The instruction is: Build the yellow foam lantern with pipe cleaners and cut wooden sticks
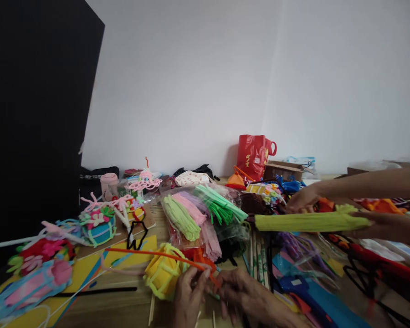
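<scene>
My left hand [188, 296] and my right hand [246, 296] meet at the table's near edge, both pinched on one long orange pipe cleaner [157, 255] that stretches away to the left. Just left of my left hand sits a yellow foam piece edged in pale green pipe cleaner [160, 275]. Behind my hands lie clear bags of green, pink and lilac pipe cleaners [198, 214].
Another person's two arms [379, 182] reach in from the right, holding a yellow-green bundle of pipe cleaners [310, 222]. Finished craft pieces [97, 223] crowd the left side. A red bag [254, 155] stands at the wall. A blue glue gun [295, 287] lies right of my hands.
</scene>
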Motion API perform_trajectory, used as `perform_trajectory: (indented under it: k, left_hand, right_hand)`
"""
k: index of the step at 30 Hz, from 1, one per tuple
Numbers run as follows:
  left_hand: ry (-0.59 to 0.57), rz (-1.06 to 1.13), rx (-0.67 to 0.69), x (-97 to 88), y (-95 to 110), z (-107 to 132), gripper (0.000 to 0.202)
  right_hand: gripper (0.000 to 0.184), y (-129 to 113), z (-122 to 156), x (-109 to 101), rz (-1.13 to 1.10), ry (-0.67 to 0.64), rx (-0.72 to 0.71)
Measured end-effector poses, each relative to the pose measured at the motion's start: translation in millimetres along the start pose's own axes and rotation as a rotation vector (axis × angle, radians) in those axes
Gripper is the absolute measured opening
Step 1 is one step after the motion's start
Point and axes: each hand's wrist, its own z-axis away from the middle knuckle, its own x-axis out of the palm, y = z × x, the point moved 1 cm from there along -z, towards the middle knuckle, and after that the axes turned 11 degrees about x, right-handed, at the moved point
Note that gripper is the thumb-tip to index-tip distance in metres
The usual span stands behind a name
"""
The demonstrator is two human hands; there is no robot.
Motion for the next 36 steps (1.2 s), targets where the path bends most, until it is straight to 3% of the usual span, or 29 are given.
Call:
perform_trajectory:
  k: [4, 8, 15, 21, 26, 36]
  left_hand:
    - [-0.083, 0.0, -0.003, 1.4, 1.4, 0.8, 0.044]
    - [-0.137, -0.016, 0.008, 1.5, -3.0, 3.1, 0.042]
    - [-0.16, -0.013, 0.025, 2.6, -8.0, 2.3, 0.042]
    - [-0.103, 0.088, -0.026, 5.2, -13.2, 1.4, 0.039]
    - [-0.147, 0.084, -0.024, 5.9, -8.7, 3.4, 0.038]
    - [-0.148, 0.145, -0.087, 5.2, -7.7, 1.6, 0.037]
  right_hand:
    - [0.016, 4.8, 0.3, 1.5, 0.035, -0.047, 0.017]
    - [0.018, 6.0, 0.9, -0.3, 0.072, -0.033, 0.008]
    - [0.009, 4.0, -0.7, -0.2, 0.073, 0.007, -0.027]
    - [0.018, 15.2, -5.2, 3.2, -0.047, -0.059, 0.084]
    - [0.013, 20.9, -7.1, 4.3, -0.054, -0.122, 0.188]
    - [0.015, 22.4, -2.7, -0.4, 0.057, -0.15, 0.165]
